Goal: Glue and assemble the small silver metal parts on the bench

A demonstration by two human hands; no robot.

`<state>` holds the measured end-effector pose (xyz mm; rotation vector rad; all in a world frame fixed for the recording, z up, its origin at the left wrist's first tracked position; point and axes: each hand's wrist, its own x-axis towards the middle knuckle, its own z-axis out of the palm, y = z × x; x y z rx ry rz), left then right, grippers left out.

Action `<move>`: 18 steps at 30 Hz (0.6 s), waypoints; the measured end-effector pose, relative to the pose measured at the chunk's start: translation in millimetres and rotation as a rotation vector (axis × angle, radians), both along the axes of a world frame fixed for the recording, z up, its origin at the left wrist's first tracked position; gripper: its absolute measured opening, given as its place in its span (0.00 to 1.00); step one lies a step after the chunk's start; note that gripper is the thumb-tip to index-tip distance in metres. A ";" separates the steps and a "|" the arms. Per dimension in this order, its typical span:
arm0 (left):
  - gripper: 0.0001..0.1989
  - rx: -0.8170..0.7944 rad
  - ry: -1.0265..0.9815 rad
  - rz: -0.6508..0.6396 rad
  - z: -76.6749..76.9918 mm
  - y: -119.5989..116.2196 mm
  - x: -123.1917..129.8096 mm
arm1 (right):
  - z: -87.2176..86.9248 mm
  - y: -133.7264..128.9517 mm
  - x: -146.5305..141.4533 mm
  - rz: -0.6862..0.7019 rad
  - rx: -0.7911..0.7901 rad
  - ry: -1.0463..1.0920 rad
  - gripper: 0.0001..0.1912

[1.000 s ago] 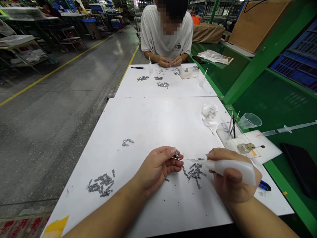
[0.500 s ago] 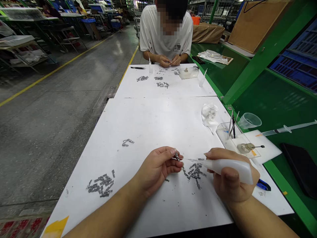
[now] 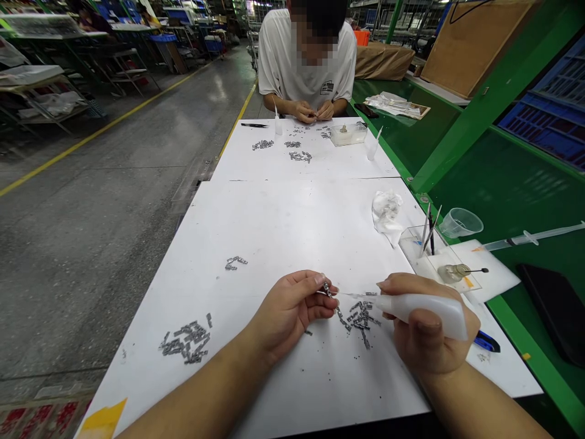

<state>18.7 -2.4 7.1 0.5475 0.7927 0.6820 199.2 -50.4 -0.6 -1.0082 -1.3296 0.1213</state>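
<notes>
A small grey metal part point(image 3: 327, 288) is pinched between the thumb and fingertips of the left hand point(image 3: 292, 311), held just above the white table point(image 3: 283, 225) near its front edge. The fine nozzle of a white squeeze bottle point(image 3: 423, 308) lies level and meets this part from the right; the right hand point(image 3: 427, 329) is wrapped closed around the bottle's body, thumb on top and forefinger stretched along the neck. Directly below and between the two hands lies a loose heap of similar parts point(image 3: 359, 317) on the table. A larger heap point(image 3: 186, 341) lies well to the left near the table's front corner, and a few stray pieces point(image 3: 235, 262) lie further back. To the right of the right hand, partly hidden by it, is a dark blue object point(image 3: 487, 342); beyond it a clear tray point(image 3: 439, 259) holds upright tweezers point(image 3: 429, 228) and a small glass vial point(image 3: 452, 272). Beside the tray sit a crumpled white wipe point(image 3: 387, 210) and, on the green bench point(image 3: 503, 183), a clear plastic cup point(image 3: 460, 222) and a long syringe point(image 3: 534, 236). At the far end of the table a person in a white shirt point(image 3: 306, 61) works with both hands point(image 3: 314, 112) close together over further small heaps, with a clear box point(image 3: 348, 133) near them.
</notes>
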 end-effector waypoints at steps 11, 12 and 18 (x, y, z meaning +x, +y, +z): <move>0.08 0.004 -0.016 -0.005 -1.6 0.0 -0.9 | 0.9 -1.4 0.7 0.018 -0.028 0.000 0.19; 0.08 0.004 -0.017 -0.002 -1.6 0.0 -0.8 | 0.8 -1.6 0.5 0.015 -0.034 0.000 0.20; 0.09 0.001 -0.009 0.001 -1.3 -0.2 -0.3 | -0.1 -6.3 2.7 0.033 -0.070 0.010 0.19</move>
